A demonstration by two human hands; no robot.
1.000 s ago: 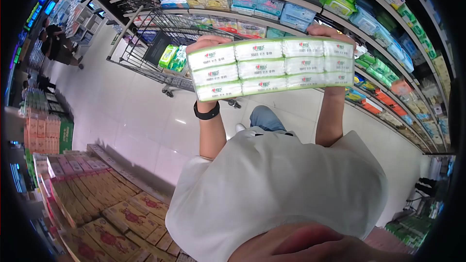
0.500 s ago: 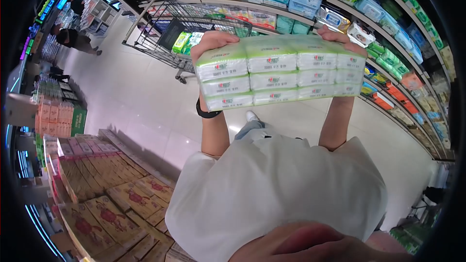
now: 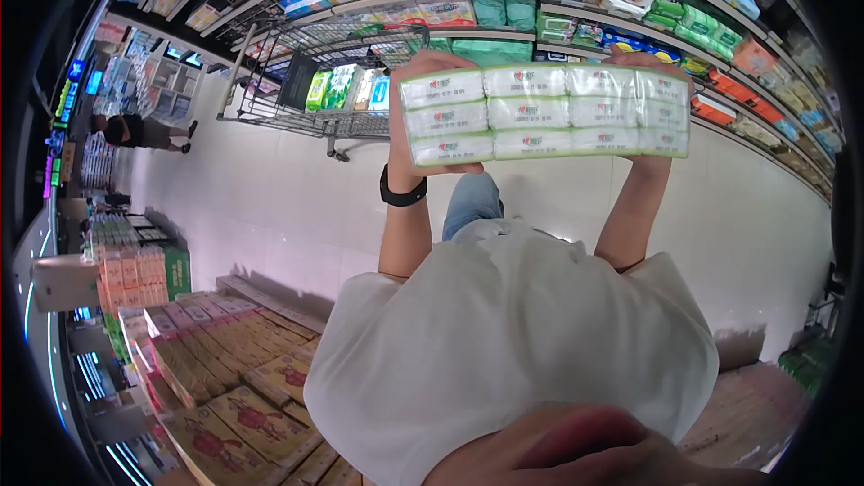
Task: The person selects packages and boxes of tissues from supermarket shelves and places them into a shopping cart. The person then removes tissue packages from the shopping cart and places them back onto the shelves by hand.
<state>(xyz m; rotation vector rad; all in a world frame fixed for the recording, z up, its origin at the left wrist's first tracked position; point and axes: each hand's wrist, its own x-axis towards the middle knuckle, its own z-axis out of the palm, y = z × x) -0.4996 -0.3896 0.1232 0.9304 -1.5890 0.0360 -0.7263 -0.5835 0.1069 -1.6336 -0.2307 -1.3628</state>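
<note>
The multipack of tissue packets (image 3: 544, 112) hides most of both hands. The left hand (image 3: 434, 61) grips its left end, showing at the upper edge and under the lower corner; the right hand (image 3: 637, 57) clasps the right end, blurred, its palm out of sight. The multipack is held up in the air in front of the person, and glare washes out print near its right edge. Past its upper-left corner stands a wire shopping cart (image 3: 295, 81), partly behind the left hand. Pale floor (image 3: 279, 171) stretches between the cart and stacked printed cartons (image 3: 256, 414), which the white shirt (image 3: 504, 333) partly covers
</note>
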